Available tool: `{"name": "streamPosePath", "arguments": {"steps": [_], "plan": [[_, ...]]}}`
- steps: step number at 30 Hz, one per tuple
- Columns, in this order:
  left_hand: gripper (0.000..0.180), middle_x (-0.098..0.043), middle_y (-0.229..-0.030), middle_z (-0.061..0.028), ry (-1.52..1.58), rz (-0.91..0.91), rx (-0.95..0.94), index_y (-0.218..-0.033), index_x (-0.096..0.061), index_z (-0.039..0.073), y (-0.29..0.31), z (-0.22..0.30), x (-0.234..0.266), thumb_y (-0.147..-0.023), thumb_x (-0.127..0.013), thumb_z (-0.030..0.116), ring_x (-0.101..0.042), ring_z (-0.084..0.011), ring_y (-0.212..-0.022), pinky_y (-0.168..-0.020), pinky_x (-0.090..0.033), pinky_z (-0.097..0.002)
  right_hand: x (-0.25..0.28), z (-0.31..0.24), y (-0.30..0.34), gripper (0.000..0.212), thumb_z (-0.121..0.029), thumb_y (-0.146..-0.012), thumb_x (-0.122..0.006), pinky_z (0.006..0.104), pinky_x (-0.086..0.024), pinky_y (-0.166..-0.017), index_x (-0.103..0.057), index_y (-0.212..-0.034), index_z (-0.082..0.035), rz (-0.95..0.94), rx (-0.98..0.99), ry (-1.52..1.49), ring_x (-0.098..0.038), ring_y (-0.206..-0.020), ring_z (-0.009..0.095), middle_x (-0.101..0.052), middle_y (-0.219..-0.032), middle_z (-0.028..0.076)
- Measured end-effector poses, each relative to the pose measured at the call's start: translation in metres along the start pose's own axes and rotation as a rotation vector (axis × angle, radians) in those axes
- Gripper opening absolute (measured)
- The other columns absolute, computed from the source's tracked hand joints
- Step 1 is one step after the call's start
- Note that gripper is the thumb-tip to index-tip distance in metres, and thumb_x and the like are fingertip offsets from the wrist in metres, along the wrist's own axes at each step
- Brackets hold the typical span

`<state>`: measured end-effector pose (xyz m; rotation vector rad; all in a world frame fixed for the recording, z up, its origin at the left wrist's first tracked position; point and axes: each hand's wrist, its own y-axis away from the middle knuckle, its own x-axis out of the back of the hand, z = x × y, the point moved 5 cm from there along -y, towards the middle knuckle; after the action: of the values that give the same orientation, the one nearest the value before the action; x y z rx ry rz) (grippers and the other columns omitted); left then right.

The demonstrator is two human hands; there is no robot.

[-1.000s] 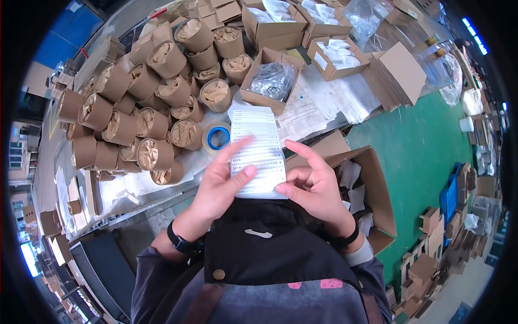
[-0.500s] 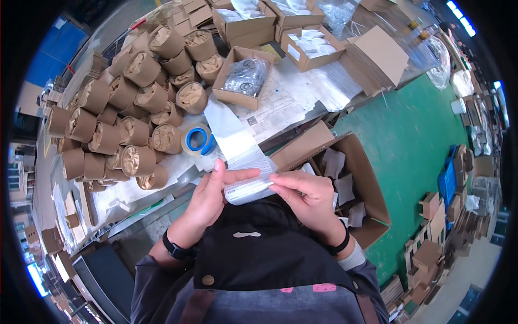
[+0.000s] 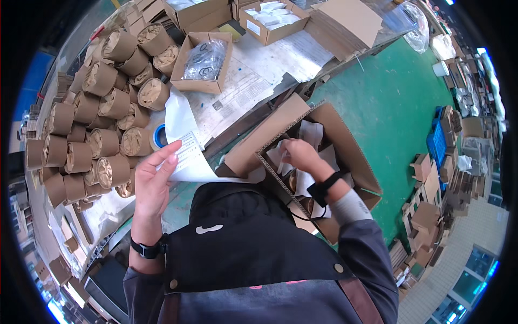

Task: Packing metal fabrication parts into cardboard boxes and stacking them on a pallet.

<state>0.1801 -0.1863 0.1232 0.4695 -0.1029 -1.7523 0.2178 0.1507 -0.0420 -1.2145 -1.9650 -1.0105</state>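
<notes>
A long white strip of printed labels (image 3: pixel 190 154) hangs from the table edge and curls toward my apron. My left hand (image 3: pixel 152 186) holds the strip's left edge between thumb and fingers. My right hand (image 3: pixel 303 156) reaches into an open cardboard carton (image 3: pixel 348 143) on the right, fingers bent together beside a white paper-wrapped piece (image 3: pixel 275 157). Whatever those fingertips pinch is too small to make out. More white paper pieces (image 3: pixel 311 132) and some brown round items lie in the carton, partly hidden by my right arm.
Brown cardboard cylinders stuffed with paper (image 3: pixel 113 102) are piled on the left of the table. Behind the strip sits a blue-cored tape roll (image 3: pixel 159 136). A small box of clear bags (image 3: pixel 202 62) and a box of white packets (image 3: pixel 272 21) stand farther back, beside stacked flat cardboard (image 3: pixel 345 27).
My right hand has left the label strip and moved right into the carton. My left hand has shifted left, still at the strip, which now hangs more open. The view has turned rightward.
</notes>
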Motion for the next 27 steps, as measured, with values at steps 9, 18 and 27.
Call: {"name": "streamPosePath", "arguments": {"steps": [9,18,27], "plan": [[0.049,-0.064,-0.115,-0.0112,-0.197,-0.023,-0.036,-0.128,-0.057,-0.001,-0.007,-0.002,0.03,-0.081,-0.071,-0.003,-0.062,-0.0141,-0.101,-0.09,-0.049,-0.0271,0.002,-0.028,0.025,0.037,-0.017,-0.068,-0.08,0.0414,-0.051,-0.075,-0.059,-0.096,-0.007,0.243,-0.127,0.01,-0.061,-0.087,0.034,-0.057,-0.094,0.013],[0.047,-0.064,-0.116,-0.0113,-0.213,-0.177,-0.148,-0.125,-0.058,-0.002,0.009,0.021,-0.045,-0.08,-0.073,-0.001,-0.061,-0.0148,-0.104,-0.092,-0.049,-0.0287,0.115,-0.192,0.026,0.061,-0.008,-0.084,-0.071,0.0271,-0.046,-0.085,-0.037,-0.134,-0.002,0.219,0.449,-0.889,-0.059,-0.095,0.013,-0.065,-0.097,0.006],[0.064,-0.062,-0.121,-0.0148,-0.262,-0.305,0.162,-0.128,-0.056,-0.003,0.017,-0.017,-0.054,-0.104,-0.022,0.046,-0.056,-0.0187,-0.113,-0.102,-0.04,-0.0326,0.111,-0.175,0.042,0.018,-0.003,-0.084,-0.068,0.0266,-0.051,-0.075,-0.073,-0.101,-0.007,0.366,0.338,-0.744,-0.068,-0.079,0.02,-0.071,-0.087,0.009]]}}
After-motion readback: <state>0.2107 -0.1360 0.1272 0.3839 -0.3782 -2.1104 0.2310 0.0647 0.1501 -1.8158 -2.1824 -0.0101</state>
